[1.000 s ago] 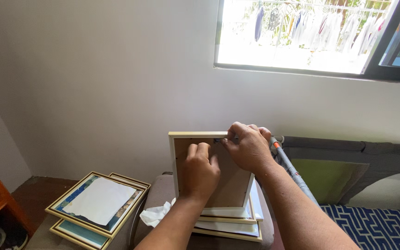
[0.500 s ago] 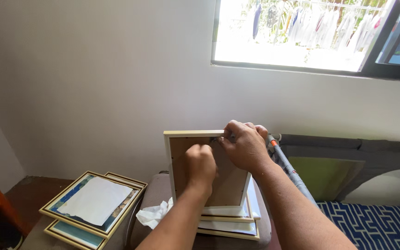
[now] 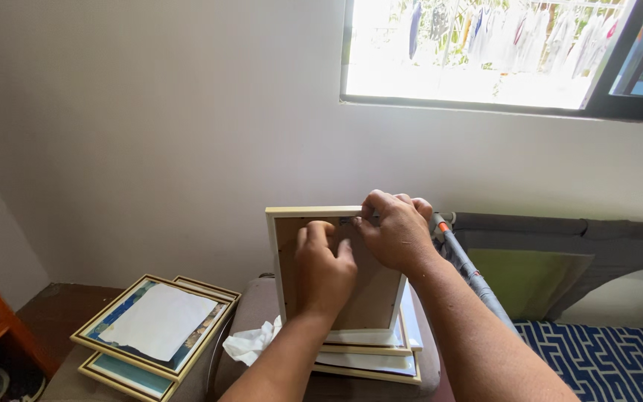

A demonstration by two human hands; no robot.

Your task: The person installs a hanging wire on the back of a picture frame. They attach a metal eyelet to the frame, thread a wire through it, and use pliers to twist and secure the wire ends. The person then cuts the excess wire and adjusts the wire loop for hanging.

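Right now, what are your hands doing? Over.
Left hand pressed on picture frame backing. Right hand pinching at frame's top edge. Frame upright on stacked frames. Nothing blocking.

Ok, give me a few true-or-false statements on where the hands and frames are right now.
1. The upright frame shows its brown back to the camera. True.
2. The left hand lies flat on the crumpled tissue. False: it presses on the frame's back.
3. The right hand is at the frame's top edge. True.
4. The upright frame stands on the floor. False: it stands on a stack of frames on a padded seat.
5. Another pile of frames lies to the left, with a white sheet on top. True.
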